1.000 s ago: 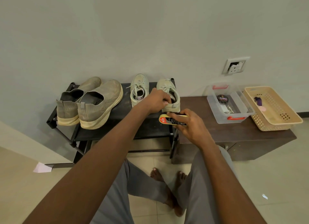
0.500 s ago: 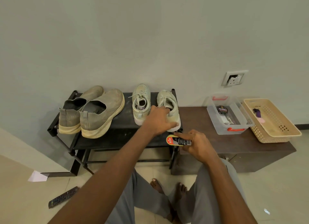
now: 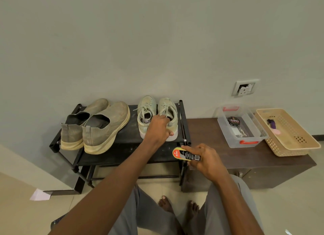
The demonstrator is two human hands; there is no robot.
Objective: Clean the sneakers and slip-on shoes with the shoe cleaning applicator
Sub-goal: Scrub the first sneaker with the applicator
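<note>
**Ana:** Sneakers (image 3: 157, 115) sat at the right end of the rack (image 3: 122, 157), slip-ons (image 3: 98, 128) to their left. The left hand (image 3: 157, 129) had its fingers curled into the collar of the right sneaker, thumb against the heel.

**Raj:** And the right hand (image 3: 205, 159) gripped the applicator (image 3: 185, 154) just in front of the rack, clear of any shoe. So the step looked like fetching that sneaker for cleaning.

**Ana:** Agreed. The next move called for lifting it off without nudging its twin, which sat touching it, then bringing the applicator to the upper.
</note>
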